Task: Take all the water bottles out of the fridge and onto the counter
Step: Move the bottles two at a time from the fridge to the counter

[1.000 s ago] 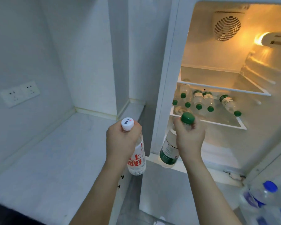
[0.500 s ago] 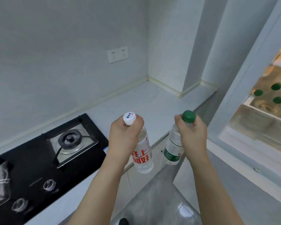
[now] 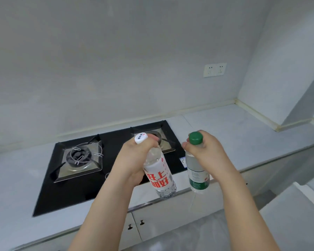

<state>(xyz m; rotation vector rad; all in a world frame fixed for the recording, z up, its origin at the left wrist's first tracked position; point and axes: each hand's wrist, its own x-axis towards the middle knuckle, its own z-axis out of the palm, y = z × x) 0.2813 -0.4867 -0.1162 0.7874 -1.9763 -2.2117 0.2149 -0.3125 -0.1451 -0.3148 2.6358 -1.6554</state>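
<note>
Head view, looking down: the left hand (image 3: pixel 134 160) is wrapped around the neck and shoulder of a white-capped bottle (image 3: pixel 159 175), fingers curled tight just under the cap. The bottle tilts, its cap toward the wall and its base toward the viewer, and it carries a white label with large red characters. The right hand (image 3: pixel 205 154) grips a green-capped bottle (image 3: pixel 197 171) the same way, at the neck, with the green cap sticking up above the fingers. This one hangs closer to upright and has a white and green label. The two bottles are near each other but apart, both held in the air above the front edge of the tabletop (image 3: pixel 234 134), touching no surface.

Behind the left hand, set into the tabletop, lies a black gas hob (image 3: pixel 105 142) with two burners; the left burner (image 3: pixel 82 158) is in plain sight with its metal pan support, while the right one is partly hidden by the hand and the white cap. A small blue and white sticker (image 3: pixel 183 162) shows on the hob's right front corner, between the two bottles. On the wall above the right stretch of tabletop sits a double socket (image 3: pixel 214 70). Below the front edge are white cabinet doors (image 3: pixel 152 221) with small dark handles.
</note>
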